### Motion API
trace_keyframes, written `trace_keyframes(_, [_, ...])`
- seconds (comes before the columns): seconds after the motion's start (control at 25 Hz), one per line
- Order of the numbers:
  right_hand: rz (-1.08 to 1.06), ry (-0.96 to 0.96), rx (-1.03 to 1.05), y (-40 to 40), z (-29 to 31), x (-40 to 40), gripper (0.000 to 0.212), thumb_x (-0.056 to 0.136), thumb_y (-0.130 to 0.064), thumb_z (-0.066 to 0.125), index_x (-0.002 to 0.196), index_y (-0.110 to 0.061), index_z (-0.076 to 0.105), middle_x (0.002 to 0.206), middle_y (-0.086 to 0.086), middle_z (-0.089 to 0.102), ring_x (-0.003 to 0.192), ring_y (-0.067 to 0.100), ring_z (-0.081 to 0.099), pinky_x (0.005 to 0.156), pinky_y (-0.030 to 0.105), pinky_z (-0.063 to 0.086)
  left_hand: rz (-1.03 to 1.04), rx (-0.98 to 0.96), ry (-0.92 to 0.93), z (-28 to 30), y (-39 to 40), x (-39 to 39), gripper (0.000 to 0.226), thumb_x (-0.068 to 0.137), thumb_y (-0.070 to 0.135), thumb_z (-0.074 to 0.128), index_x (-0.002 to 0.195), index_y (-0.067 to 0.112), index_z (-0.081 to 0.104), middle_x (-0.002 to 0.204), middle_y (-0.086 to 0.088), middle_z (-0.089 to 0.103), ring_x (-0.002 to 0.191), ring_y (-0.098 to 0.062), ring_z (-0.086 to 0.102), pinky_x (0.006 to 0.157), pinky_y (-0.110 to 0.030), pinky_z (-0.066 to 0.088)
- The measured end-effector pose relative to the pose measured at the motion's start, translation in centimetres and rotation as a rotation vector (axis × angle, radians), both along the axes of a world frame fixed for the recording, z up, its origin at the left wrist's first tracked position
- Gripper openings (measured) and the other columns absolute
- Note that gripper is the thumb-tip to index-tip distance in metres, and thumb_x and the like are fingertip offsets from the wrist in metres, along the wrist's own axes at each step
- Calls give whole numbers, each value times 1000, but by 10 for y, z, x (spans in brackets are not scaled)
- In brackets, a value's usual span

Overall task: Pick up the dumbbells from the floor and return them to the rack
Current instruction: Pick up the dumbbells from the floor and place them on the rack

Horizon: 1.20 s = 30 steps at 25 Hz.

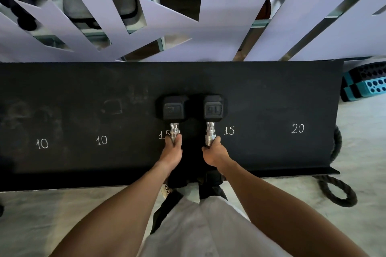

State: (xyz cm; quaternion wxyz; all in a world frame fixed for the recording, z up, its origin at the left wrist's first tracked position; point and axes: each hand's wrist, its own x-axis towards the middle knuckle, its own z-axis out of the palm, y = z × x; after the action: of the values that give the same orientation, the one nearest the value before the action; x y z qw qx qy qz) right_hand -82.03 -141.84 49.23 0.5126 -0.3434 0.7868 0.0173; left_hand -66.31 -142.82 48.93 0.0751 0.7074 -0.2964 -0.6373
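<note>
Both arms out: my left grip [173, 150] clamps 1 dumbbell [174, 110], my right grip [213, 153] the other dumbbell [213, 110], heads ahead on the rack [83, 89].

White handwritten numerals on the black rack shelf [271, 94] read, left to right, 10, 10, 15 (partly covered by the left hand [171, 152]), 15 and 20; the right dumbbell's [213, 110] end face bears an inverted 15.

Both hands [171, 153] [214, 155] curled (arms extended)
</note>
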Motion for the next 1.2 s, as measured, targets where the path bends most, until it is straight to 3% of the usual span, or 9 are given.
trace_keyframes(0.12, [10, -16, 49, -15, 3, -5, 50, 94, -41, 53, 126, -7, 36, 114, 11, 56, 112, 32, 57, 81, 32, 37, -75, 25, 24, -1, -6, 8, 69, 99, 64, 31, 156, 30, 14, 142, -5, 51, 133, -25, 48, 111, -41, 34])
trace_keyframes(0.28, [-216, -92, -91, -30, 8, 3, 38, 98, -41, 47, 120, -12, 36, 111, 10, 61, 82, 19, 56, 77, 33, 40, -73, -45, 54, -7, -16, 9, 52, 100, 56, 40, 144, 29, 30, 122, 5, 58, 107, -15, 58, 91, -32, 44])
trace_keyframes(0.4, [-184, -90, -164, -26, 3, 6, 33, 101, -37, 42, 116, -10, 32, 101, 14, 61, 93, 33, 61, 76, 35, 41, 8, -77, 28, -10, -20, 1, 34, 101, 50, 42, 128, 30, 34, 113, -2, 62, 93, -11, 64, 73, -28, 47])
trace_keyframes(0.6, [-154, -62, -157, -28, 2, 9, 26, 102, -29, 43, 104, -12, 24, 93, 17, 57, 88, 33, 59, 77, 40, 45, -219, 4, -58, -9, -26, 10, 42, 101, 47, 43, 133, 25, 28, 115, -2, 56, 102, -18, 58, 95, -40, 43])
trace_keyframes(0.76, [-42, -82, -91, -14, 10, -7, 35, 96, -27, 53, 122, -14, 33, 94, 5, 53, 91, 28, 57, 77, 35, 42, -408, -52, -192, 5, -26, 17, 45, 99, 39, 53, 137, 20, 40, 118, -3, 59, 106, -22, 60, 90, -35, 47])
trace_keyframes(0.88, [-123, -71, -218, 29, 15, -17, 31, 93, -21, 55, 124, -19, 51, 102, 0, 65, 93, 20, 62, 79, 30, 49, -602, -113, -367, 12, -8, 28, 20, 94, 43, 58, 101, 24, 61, 100, 2, 68, 87, -17, 63, 77, -35, 49])
trace_keyframes(0.96, [-217, -42, -321, 58, 17, -21, 26, 92, -16, 54, 116, -21, 62, 105, -3, 70, 93, 14, 66, 84, 26, 54, -692, -129, -408, 18, -1, 34, 29, 93, 46, 57, 79, 21, 63, 83, 2, 69, 75, -17, 63, 77, -38, 52])
trace_keyframes(1.08, [-323, 23, -358, 93, 21, -30, 25, 89, -15, 56, 109, -22, 68, 99, -8, 70, 91, 10, 65, 82, 19, 49, -768, -172, -364, 28, 5, 31, 28, 93, 44, 58, 79, 20, 65, 84, 2, 69, 82, -19, 65, 82, -39, 53])
trace_keyframes(1.2, [-382, -5, -204, 124, 29, -40, 20, 87, -16, 57, 102, -20, 70, 94, 0, 71, 94, 20, 67, 82, 26, 52, -820, -216, -262, 41, 13, 14, 21, 93, 42, 60, 82, 25, 65, 90, 0, 70, 89, -21, 66, 88, -41, 56])
